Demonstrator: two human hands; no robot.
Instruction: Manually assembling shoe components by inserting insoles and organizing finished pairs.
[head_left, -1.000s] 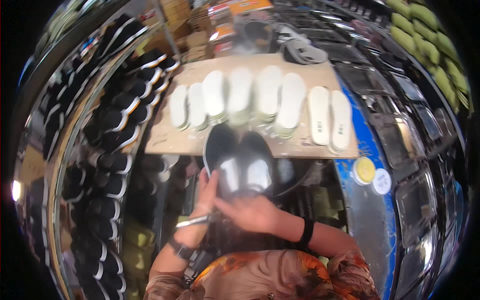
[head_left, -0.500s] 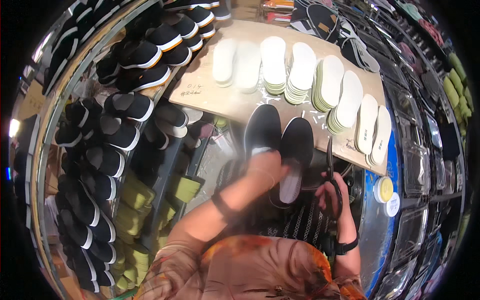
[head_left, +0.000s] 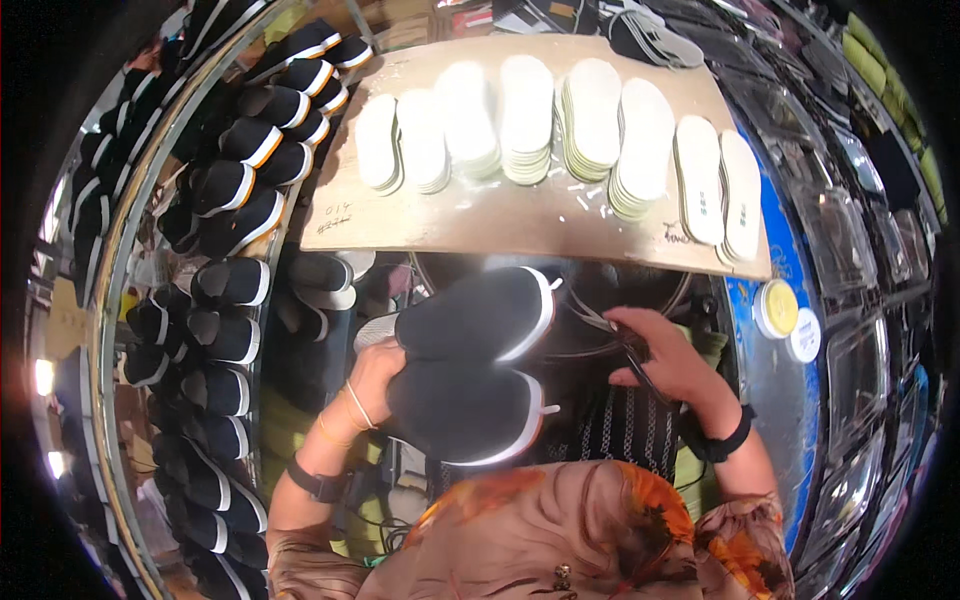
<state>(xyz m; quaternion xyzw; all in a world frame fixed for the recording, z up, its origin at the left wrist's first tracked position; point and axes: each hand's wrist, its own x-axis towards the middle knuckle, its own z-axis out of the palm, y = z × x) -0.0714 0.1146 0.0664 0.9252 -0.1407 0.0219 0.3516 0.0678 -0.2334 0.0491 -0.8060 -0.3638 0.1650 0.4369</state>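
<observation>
My left hand (head_left: 374, 378) is closed around the rear ends of a pair of black shoes (head_left: 465, 318) with white sole edges. They lie side by side above my lap, toes pointing right. A short white tab sticks out from the rim at each toe. To the right of the shoes, my right hand (head_left: 662, 358) is closed on dark scissors (head_left: 634, 352). The scissors are partly hidden by the fingers, and their blades are hard to make out. A small gap separates them from the shoe toes.
Ahead lies a wooden board (head_left: 440, 225) bearing several stacks of pale insoles (head_left: 590, 110) and scattered white scraps. Racks of black shoes (head_left: 235, 280) line the left side. Two round lids (head_left: 776, 308) sit on a blue surface at the right, beside shelves of clear boxes (head_left: 845, 250).
The shoes have come back from the board's near edge toward my body and turned from toes forward to toes right. My right hand has shifted slightly, and the scissors no longer point up at the board.
</observation>
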